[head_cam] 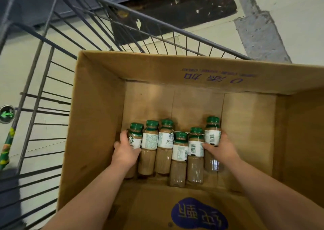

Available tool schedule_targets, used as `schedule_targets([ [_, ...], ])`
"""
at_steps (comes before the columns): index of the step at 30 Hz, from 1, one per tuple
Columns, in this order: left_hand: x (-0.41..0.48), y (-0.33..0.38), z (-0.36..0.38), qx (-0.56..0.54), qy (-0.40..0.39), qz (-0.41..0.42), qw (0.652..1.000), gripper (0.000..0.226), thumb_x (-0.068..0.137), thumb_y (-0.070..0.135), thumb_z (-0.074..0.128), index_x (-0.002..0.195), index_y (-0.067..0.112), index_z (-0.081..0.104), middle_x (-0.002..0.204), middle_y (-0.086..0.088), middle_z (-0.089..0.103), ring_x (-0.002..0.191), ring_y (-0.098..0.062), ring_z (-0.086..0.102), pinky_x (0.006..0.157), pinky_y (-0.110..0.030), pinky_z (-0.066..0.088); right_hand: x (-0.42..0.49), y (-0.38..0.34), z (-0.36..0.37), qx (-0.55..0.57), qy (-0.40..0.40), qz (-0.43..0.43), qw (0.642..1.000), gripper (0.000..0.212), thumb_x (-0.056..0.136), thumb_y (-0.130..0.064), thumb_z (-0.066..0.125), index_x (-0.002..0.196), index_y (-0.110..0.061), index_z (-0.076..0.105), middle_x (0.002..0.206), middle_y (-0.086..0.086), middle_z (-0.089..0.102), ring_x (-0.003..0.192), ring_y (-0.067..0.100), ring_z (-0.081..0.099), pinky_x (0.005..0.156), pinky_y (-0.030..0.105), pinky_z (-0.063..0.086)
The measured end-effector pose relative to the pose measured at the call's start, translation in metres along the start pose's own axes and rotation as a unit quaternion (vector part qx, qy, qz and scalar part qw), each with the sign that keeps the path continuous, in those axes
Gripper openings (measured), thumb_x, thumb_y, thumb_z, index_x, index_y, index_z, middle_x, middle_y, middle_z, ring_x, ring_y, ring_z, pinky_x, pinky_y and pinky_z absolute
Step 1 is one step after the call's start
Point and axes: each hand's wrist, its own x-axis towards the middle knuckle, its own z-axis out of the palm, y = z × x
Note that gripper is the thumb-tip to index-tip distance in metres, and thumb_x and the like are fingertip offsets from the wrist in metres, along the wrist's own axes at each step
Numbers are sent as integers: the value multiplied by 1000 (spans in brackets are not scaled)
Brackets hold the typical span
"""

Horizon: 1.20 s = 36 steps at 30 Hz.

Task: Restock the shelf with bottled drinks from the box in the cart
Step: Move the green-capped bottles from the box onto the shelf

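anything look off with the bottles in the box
Nothing spilled or damaged. The row is only uneven: the fourth bottle from the left sits lower in the view than its neighbours, the rightmost bottle higher.

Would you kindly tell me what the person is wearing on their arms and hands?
Both forearms are bare to the picture's lower edge, with no sleeves in view. The left hand and right hand wear no gloves, and no watch, bracelet or ring is visible, though some fingers are partly hidden.
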Motion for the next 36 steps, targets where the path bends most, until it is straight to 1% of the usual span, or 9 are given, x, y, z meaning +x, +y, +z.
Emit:
schedule_targets([
  [3,1,-4,0,-18,-4,-2,1000,83,85,20,67,147,24,13,135,-17,41,119,-35,48,96,-41,41,2,2,0,14,-1,0,1000,64,79,-23,75,128,-7,38,120,14,60,106,31,60,88,40,50],
  [6,3,-6,-1,-37,4,-12,999,73,75,21,76,135,7,36,128,-17,52,113,-34,55,92,-41,47,-3,2,-1,17,6,1,1000,63,81,-24,73,130,-6,37,122,14,59,109,31,58,87,39,46],
  [9,-4,-3,-2,-21,2,6,1000,60,72,25,78,120,4,48,121,-15,53,105,-32,58,87,-39,50,-15,0,-6,28,16,-4,999,62,82,-25,71,131,-9,37,119,11,60,106,29,58,83,35,45],
  [13,-25,9,-7,-32,3,61,998,61,69,29,79,118,9,48,114,-12,56,98,-26,59,80,-34,50,-39,-8,-16,38,14,-20,999,63,82,-26,71,133,-12,36,101,1,56,89,19,55,79,34,48],
  [16,-42,25,-20,-68,1,100,993,61,73,26,77,121,9,43,107,-7,57,93,-22,57,73,-30,44,-64,-20,-27,46,31,-40,998,66,82,-26,69,136,-13,34,100,-1,54,88,17,54,76,33,47],
  [19,-60,41,-39,-94,-3,139,986,50,76,25,75,109,15,38,97,-2,55,82,-17,54,66,-27,41,-93,-30,-37,82,48,-61,994,68,80,-23,70,136,-14,34,99,-1,57,87,17,59,77,35,52],
  [24,-95,68,-64,-105,-7,215,971,42,74,26,74,100,19,42,92,-1,59,82,-20,58,67,-29,44,-147,-37,-54,138,96,-88,982,49,79,-15,70,121,-15,44,87,-5,59,78,12,60,72,34,54],
  [29,-136,98,-70,-88,-28,309,946,40,76,26,73,100,18,43,86,1,55,81,-21,56,67,-27,41,-195,-30,-68,206,155,-96,961,60,79,-16,69,130,-14,38,84,-11,54,74,4,55,59,21,46],
  [36,-200,126,-42,-36,-65,414,907,40,74,30,75,98,19,44,81,7,53,81,-22,55,69,-30,42,-256,17,-79,283,238,-63,927,61,78,-23,70,131,-17,40,90,-13,55,78,2,54,63,21,43],
])
